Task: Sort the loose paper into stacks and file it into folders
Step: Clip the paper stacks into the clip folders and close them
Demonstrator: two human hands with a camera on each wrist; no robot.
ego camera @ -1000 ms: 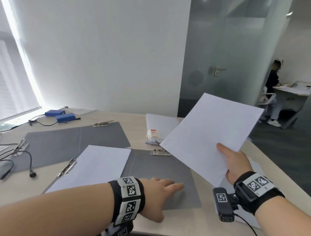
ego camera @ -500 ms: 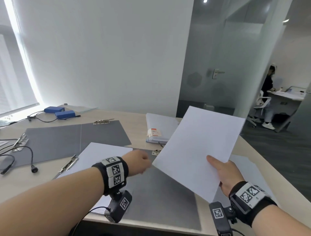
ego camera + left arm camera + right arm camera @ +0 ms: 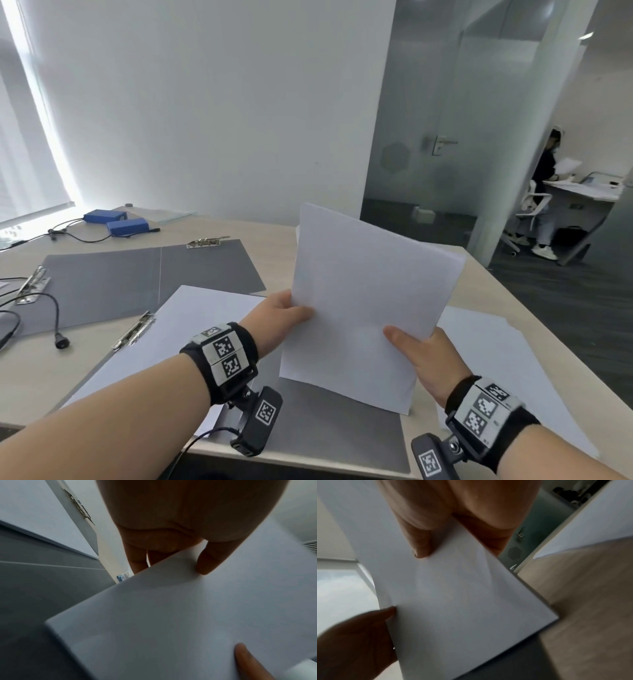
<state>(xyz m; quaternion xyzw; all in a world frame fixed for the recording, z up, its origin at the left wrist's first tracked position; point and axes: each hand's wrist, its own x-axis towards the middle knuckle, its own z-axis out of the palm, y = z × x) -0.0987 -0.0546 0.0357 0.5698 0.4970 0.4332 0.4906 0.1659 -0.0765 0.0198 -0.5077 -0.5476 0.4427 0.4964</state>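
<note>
White paper (image 3: 366, 301), a thin stack, is held tilted above the open grey folder (image 3: 329, 428), left hand (image 3: 281, 320) pinching its left edge and right hand (image 3: 428, 356) its lower right edge, likely to square it for filing

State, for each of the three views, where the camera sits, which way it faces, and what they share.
Head: on the head, facing forward and down at the beige wooden table; both forearms show.
Left wrist: along the left hand, thumb on the white paper sheets.
Right wrist: along the right hand, pinching paper.
All share the sheets.
</note>
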